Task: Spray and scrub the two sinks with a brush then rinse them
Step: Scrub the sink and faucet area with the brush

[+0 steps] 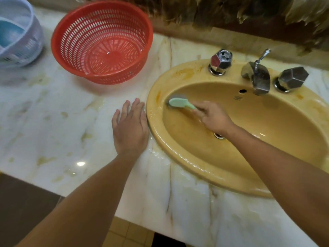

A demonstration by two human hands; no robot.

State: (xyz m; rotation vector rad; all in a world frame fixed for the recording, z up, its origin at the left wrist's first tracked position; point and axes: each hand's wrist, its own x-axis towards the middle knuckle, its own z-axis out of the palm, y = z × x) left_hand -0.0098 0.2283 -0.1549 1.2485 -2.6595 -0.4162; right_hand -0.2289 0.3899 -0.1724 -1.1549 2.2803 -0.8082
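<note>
A yellow oval sink (263, 139) is set into the marble counter on the right, wet and stained orange along its far rim. My right hand (213, 116) is inside the bowl, closed around the handle of a pale green brush (179, 102). The brush head presses against the bowl's upper left wall and looks blurred. My left hand (130, 125) lies flat on the counter with fingers apart, just left of the sink's rim. The drain (219, 135) shows partly behind my right wrist. Only one sink is in view.
A metal faucet (258, 77) stands between two faceted knobs (220, 61) (292, 78) at the sink's back. A red perforated basket (102, 41) sits on the marble counter (53, 122) at the back left, with a pale lilac basket (17, 32) beside it. The counter's front edge drops to tiled floor.
</note>
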